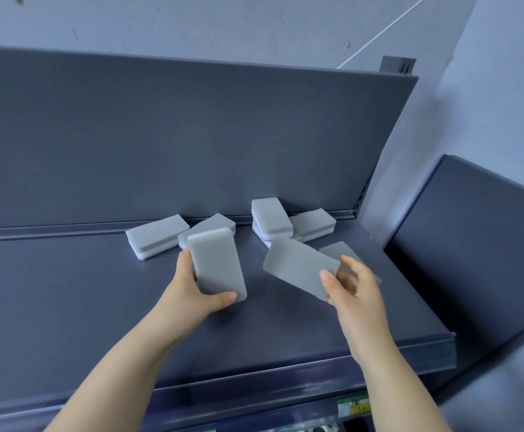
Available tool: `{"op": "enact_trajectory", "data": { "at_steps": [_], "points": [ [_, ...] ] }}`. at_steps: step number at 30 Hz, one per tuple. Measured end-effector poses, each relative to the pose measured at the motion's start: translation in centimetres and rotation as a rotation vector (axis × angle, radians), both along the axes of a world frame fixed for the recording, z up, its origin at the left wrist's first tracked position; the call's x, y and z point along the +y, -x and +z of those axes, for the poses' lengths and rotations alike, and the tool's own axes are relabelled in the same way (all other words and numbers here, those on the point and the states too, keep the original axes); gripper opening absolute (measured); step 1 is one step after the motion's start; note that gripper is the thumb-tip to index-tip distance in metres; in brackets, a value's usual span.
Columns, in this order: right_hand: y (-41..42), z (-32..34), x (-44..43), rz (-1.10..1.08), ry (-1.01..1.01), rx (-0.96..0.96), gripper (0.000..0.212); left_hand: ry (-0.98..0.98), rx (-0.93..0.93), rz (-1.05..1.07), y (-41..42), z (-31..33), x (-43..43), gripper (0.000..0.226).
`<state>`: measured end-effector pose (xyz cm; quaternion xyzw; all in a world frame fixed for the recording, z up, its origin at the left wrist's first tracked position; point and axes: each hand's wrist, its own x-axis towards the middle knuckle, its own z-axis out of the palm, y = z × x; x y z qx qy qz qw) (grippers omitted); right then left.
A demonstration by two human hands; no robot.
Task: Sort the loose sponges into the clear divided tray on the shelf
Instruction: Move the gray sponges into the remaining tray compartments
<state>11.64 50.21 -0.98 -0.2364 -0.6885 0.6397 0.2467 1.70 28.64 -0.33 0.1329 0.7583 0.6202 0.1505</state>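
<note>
Left hand (192,286) grips a grey sponge (218,266), fingers wrapped round its left and lower edges. The sponge is lifted off the dark shelf (67,291), grey face up. Right hand (355,286) pinches a second sponge (296,266) by its right end, fingers clamped on it, sponge tilted above the shelf. A third sponge (337,249) lies just behind the right hand, partly hidden. Near the back panel (192,135) there is a leftmost sponge (156,235), another sponge (211,226) just beside it, and a pile of sponges (271,215) at right. A green-yellow label (355,406) is on the shelf's front edge.
</note>
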Motion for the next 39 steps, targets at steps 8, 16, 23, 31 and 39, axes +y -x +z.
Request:
{"op": "enact_trajectory", "data": {
  "at_steps": [8,16,23,31,39],
  "points": [
    [1.2,1.0,-0.5,0.246,-0.228,-0.062,0.037,0.12,0.11,-0.003,0.1,0.6,-0.1,0.022],
    [3.3,2.4,-2.4,0.423,-0.557,-0.006,0.046,0.344,0.433,0.057,0.2,1.1,-1.1,0.071],
    [4.8,3.0,-5.3,0.47,-0.676,0.055,0.047,0.405,0.528,0.151,0.1,2.5,-3.8,0.052],
    [5.6,5.2,-13.8,0.539,-0.783,0.114,0.046,0.422,0.605,0.205,-0.7,4.2,-13.7,0.051],
    [4.5,7.1,-32.0,0.697,-0.939,0.193,0.047,0.613,0.688,0.242,-4.2,5.9,-31.6,0.038]
  ]
}}
